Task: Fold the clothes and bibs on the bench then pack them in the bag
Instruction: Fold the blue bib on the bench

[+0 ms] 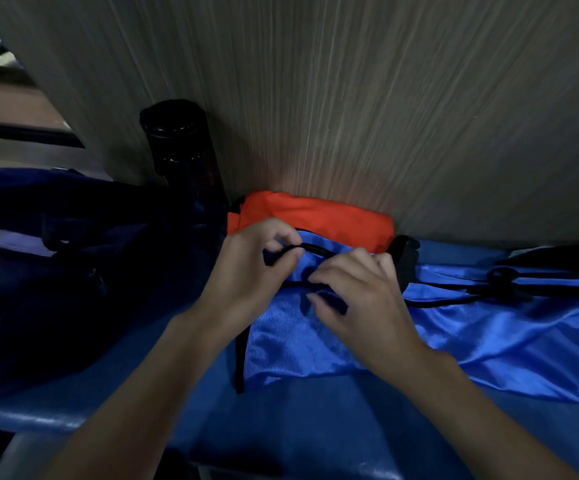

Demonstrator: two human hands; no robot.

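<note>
While the left hand pinches the black trim of the blue bib, the right hand grips its fabric with curled fingers on the worktop.

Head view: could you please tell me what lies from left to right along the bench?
Dark navy fabric bag, tall black bottle, folded orange garment, black drawstring toggle on shiny blue fabric.

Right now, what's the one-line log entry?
left hand pinches black trim of blue bib | right hand grips blue bib | orange garment folded behind
</note>
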